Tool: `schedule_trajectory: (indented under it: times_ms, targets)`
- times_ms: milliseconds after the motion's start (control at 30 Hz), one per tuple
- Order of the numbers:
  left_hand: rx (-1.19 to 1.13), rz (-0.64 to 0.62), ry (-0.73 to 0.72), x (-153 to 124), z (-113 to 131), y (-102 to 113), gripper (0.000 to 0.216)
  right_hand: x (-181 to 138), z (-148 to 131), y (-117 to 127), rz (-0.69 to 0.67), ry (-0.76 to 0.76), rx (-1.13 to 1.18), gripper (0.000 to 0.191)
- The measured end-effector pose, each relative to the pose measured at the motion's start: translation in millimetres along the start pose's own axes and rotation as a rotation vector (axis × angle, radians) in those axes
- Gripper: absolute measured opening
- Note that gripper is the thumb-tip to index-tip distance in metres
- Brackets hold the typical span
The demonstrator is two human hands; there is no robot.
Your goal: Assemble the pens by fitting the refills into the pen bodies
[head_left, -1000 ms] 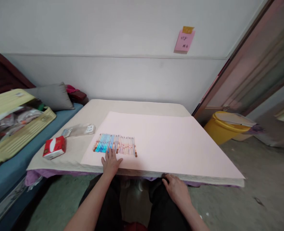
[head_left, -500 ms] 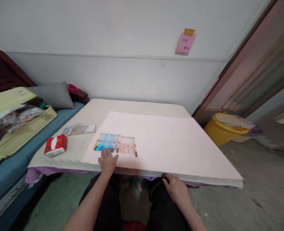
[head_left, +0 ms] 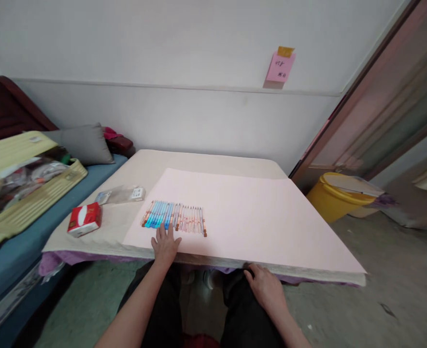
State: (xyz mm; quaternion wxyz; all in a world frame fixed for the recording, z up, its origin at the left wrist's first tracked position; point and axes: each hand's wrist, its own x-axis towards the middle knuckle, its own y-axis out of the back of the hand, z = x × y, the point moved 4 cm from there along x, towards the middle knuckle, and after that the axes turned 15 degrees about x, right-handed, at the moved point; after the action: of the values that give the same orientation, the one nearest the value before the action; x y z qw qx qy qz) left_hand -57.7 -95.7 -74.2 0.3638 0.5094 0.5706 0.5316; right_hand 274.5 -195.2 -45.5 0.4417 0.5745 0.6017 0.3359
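A row of slim pens [head_left: 190, 220] lies side by side on a pale pink sheet [head_left: 249, 217]. The blue ones [head_left: 159, 212] are grouped toward the left, with pale pink and brown ones to their right. My left hand [head_left: 165, 245] reaches over the sheet's near edge, fingers spread, with the fingertips at the lower ends of the blue and brown pens. Whether they press on the pens I cannot tell. Over my knee, beside the table's front edge, my right hand [head_left: 266, 285] rests with its fingers laid out and nothing in them.
A red tissue pack [head_left: 85, 219] and a clear plastic wrapper [head_left: 121, 194] lie on the table's left side. Farther left, a yellow bag [head_left: 54, 193] sits on a blue bed [head_left: 3, 270]. At right stands a yellow bucket [head_left: 329, 198]; a pink note [head_left: 280, 67] hangs on the wall.
My left hand has shifted slightly to the right along the lower ends of the pens. The right hand stays on the knee, and the pens look unmoved.
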Motion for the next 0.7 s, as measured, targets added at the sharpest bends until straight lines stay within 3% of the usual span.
schedule_trajectory:
  times_ms: [400, 700]
  targets:
    - [-0.004, -0.075, -0.006, -0.2, 1.4, 0.7, 0.063, -0.5, -0.2, 0.2, 0.009, 0.021, -0.006, 0.029]
    - [0.002, -0.007, -0.01, -3.2, 2.2, 2.3, 0.06, -1.0, 0.6, -0.1, 0.019, 0.027, -0.028, 0.028]
